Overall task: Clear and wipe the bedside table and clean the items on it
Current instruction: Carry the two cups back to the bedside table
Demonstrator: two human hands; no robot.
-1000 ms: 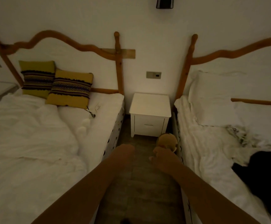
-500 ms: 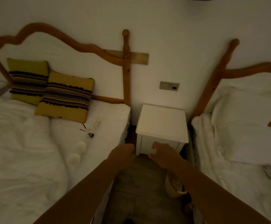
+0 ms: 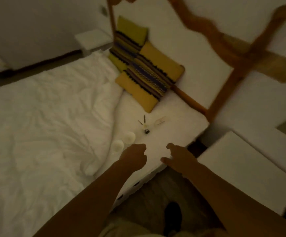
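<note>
- Bedside table [image 3: 244, 170]: bare white top, at the right beside the bed; half a second ago it sat dead ahead, so attention has swung to the bed.
- Cleared items, near the mattress [image 3: 181, 127] corner: two pale round objects [image 3: 129, 137], a small dark piece [image 3: 146, 131], a flat white card-like item [image 3: 160, 120]; probably due for cleaning.
- Left hand [image 3: 133, 156]: loosely curled, empty, just short of the round objects.
- Right hand [image 3: 178, 155]: half-open, empty, over the mattress edge.
</note>
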